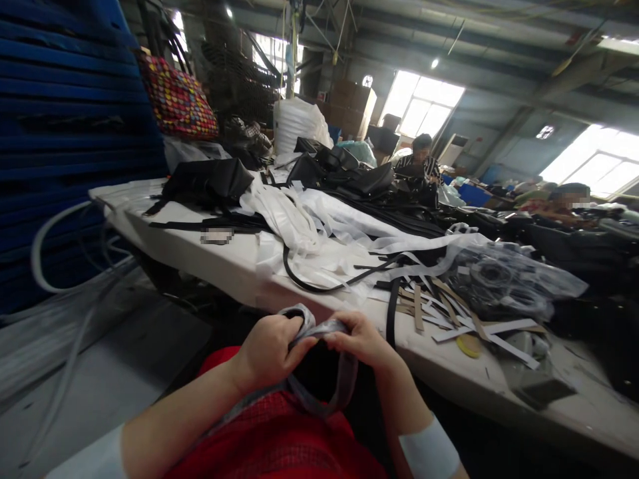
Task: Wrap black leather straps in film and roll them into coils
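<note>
A grey strap (pixel 344 382), apparently wrapped in clear film, is stretched between my two hands above my lap. My left hand (pixel 269 349) is closed around it, with a loop of the strap curling over the fingers. My right hand (pixel 362 338) pinches the strap a short way to the right, thumb against fingers. Below the hands the strap hangs in a loop against my red clothing. Both hands are just in front of the table's near edge. What the strap belongs to is not visible.
The long white table (pixel 210 259) bears white strips (pixel 299 233), a black bag (pixel 210 183), cut strips (pixel 418 309), yellow tape (pixel 468 346) and a clear plastic bag (pixel 504 276). Blue slats (pixel 64 133) stand at left. Two people (pixel 420 159) are farther back.
</note>
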Demonstrator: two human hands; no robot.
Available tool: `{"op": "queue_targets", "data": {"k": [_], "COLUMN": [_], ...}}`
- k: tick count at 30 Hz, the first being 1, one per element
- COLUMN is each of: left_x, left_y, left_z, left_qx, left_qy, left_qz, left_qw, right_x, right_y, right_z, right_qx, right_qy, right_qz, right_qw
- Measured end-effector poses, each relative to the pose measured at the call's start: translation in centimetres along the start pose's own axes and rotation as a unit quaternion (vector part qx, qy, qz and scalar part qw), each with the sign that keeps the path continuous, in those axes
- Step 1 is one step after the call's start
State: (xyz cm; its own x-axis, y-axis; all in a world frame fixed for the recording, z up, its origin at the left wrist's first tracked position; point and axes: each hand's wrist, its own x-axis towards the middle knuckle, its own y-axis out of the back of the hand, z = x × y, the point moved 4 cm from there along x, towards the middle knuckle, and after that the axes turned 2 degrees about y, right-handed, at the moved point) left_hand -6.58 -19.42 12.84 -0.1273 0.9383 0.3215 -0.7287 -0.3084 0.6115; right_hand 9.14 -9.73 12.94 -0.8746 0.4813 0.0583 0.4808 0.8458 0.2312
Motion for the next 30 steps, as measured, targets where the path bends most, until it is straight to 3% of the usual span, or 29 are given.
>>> {"op": "queue_targets", "data": {"k": [2,3,5,7,12,15,18,20,22,24,25,27,29,30], "left_x": [0.4,0.5,0.5,0.6,1.3,2.4,3.4,3.8,3.6,3.0,2.7,2.0,1.4,1.1], "left_y": [-0.7,-1.0,-1.2,-0.7,2.8,5.1,6.4,6.5,6.5,5.8,5.2,3.5,2.1,1.7], "left_z": [-0.5,-0.7,-1.0,-1.1,-0.6,0.7,1.6,1.3,0.4,-0.3,-0.5,-0.5,-0.3,-0.2], "left_qx": [-0.063,-0.125,-0.259,-0.358,-0.547,-0.622,-0.634,-0.564,-0.379,-0.132,-0.027,0.089,0.093,0.058], "left_qy": [0.111,0.171,0.256,0.300,0.312,0.257,0.172,0.119,0.068,0.016,-0.013,-0.068,-0.074,-0.046], "left_qz": [-0.086,-0.136,-0.217,-0.245,-0.194,-0.102,0.007,0.092,0.195,0.247,0.233,0.131,0.001,-0.054], "left_qw": [0.988,0.968,0.906,0.850,0.752,0.733,0.754,0.812,0.902,0.960,0.972,0.985,0.993,0.996], "right_x": [0.8,1.1,1.4,1.5,1.8,2.2,2.4,2.0,0.8,-0.6,-1.1,-1.5,-1.1,-0.8], "right_y": [0.9,0.9,0.4,-0.2,-1.6,-2.4,-4.0,-5.5,-6.7,-6.7,-6.1,-3.9,-1.3,-0.3], "right_z": [0.8,1.3,1.8,1.9,2.3,3.6,4.6,4.3,2.9,1.1,0.4,-0.4,0.0,0.5], "right_qx": [-0.072,-0.096,-0.115,-0.109,-0.036,-0.051,-0.058,-0.036,0.023,0.119,0.168,0.224,0.204,0.168], "right_qy": [0.011,0.017,0.031,0.048,0.067,0.043,0.002,-0.011,-0.009,-0.007,-0.007,-0.004,-0.008,-0.016], "right_qz": [0.032,0.033,0.027,0.033,0.013,0.051,0.054,-0.015,-0.133,-0.223,-0.232,-0.172,-0.067,-0.026], "right_qw": [0.997,0.995,0.992,0.992,0.997,0.996,0.997,0.999,0.991,0.967,0.958,0.959,0.977,0.985]}}
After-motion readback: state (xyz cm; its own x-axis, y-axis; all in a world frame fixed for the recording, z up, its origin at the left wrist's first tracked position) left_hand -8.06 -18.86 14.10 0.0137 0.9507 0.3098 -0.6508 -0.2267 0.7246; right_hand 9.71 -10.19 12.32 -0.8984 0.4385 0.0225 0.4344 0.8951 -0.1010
